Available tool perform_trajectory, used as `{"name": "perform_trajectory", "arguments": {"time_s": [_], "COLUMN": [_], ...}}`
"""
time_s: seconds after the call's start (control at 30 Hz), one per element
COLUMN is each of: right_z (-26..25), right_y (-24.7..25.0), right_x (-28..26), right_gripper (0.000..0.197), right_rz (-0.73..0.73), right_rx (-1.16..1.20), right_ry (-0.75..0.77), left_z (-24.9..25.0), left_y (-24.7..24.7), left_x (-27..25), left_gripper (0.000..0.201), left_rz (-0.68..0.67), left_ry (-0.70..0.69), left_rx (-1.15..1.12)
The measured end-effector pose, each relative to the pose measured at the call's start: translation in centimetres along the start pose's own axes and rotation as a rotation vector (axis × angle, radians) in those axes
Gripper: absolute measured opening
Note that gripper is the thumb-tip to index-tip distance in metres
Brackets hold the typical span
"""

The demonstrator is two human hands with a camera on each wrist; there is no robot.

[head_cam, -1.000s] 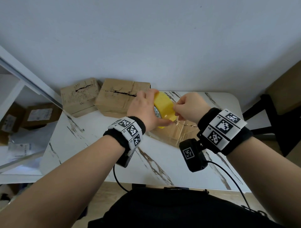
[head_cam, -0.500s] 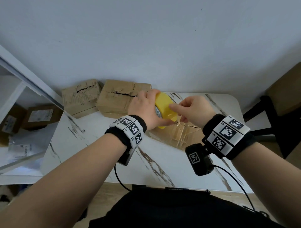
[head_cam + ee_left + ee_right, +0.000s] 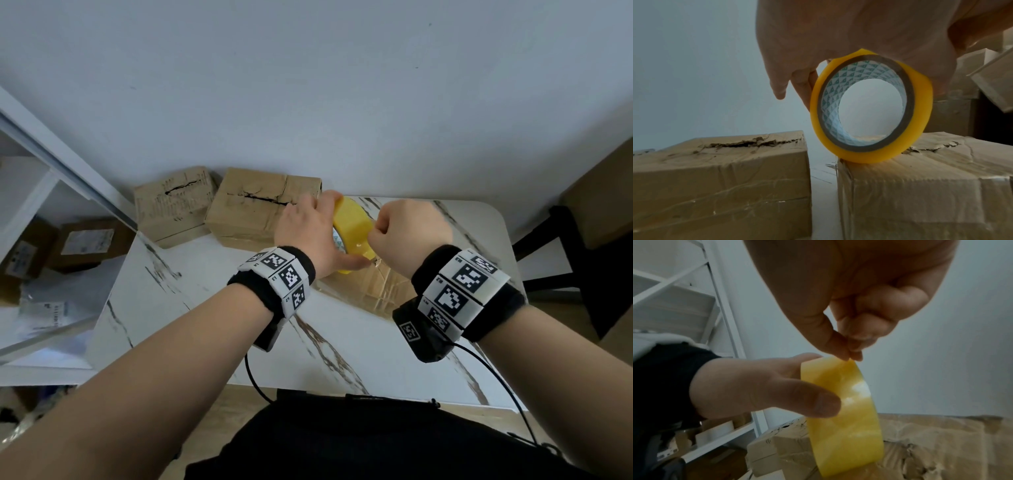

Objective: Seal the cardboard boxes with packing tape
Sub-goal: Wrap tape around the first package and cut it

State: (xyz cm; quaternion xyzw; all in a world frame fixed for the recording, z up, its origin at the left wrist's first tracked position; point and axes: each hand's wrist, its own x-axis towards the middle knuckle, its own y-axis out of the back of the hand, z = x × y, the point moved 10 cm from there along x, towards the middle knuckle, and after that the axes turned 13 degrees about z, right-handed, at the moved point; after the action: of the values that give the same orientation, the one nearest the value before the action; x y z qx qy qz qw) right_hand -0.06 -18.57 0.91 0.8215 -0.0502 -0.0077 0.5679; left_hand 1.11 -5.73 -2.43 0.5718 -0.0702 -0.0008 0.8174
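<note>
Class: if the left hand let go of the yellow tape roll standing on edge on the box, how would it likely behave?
The tape roll stands on its curved rim on the cardboard box, so it would probably roll or tip. Its hollow core suggests it is light. The glossy surface looks slippery.

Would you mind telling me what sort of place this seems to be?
Probably a small home or office packing corner, not a warehouse. Worn cardboard boxes sit on a marble-patterned table against a plain wall, white shelving holds labelled parcels, and the left hand grips yellow packing tape.
</note>
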Motion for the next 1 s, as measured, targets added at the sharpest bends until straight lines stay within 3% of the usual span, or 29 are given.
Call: {"name": "perform_trajectory", "arguments": {"time_s": [0.1,0.2,0.33,0.43,0.57,0.7,1.0], "right_z": [-0.1,1.6,3.3,2.6,2.2,1.8,2.5], "right_y": [-0.2,-1.3,-3.6,-4.3,-3.8,-3.2,-3.4], "right_x": [0.1,0.6,0.2,-0.3,-0.2,0.1,-0.1], "right_gripper": [0.013,0.021,0.016,0.013,0.014,0.017,0.020], "right_rz": [0.034,0.013,-0.122,-0.209,-0.173,-0.140,-0.182], "right_rx": [0.032,0.361,0.828,1.031,1.020,1.050,1.273], "right_ry": [-0.011,-0.188,-0.443,-0.487,-0.450,-0.434,-0.458], "left_z": [-0.6,-1.4,-2.2,-1.4,1.1,2.4,3.0], "left_y": [0.0,-0.1,0.2,1.7,3.2,2.8,3.4], "left_x": [0.1,0.3,0.6,0.7,0.3,0.0,1.6], "left_gripper": [0.109,0.108,0.105,0.097,0.060,0.024,0.012], "left_rz": [-0.015,-0.050,-0.066,0.058,0.144,0.140,0.180], "left_ry": [0.040,0.089,0.118,0.019,-0.130,-0.129,-0.124], "left_rx": [-0.043,-0.089,-0.186,-0.248,-0.372,-0.362,-0.336]}}
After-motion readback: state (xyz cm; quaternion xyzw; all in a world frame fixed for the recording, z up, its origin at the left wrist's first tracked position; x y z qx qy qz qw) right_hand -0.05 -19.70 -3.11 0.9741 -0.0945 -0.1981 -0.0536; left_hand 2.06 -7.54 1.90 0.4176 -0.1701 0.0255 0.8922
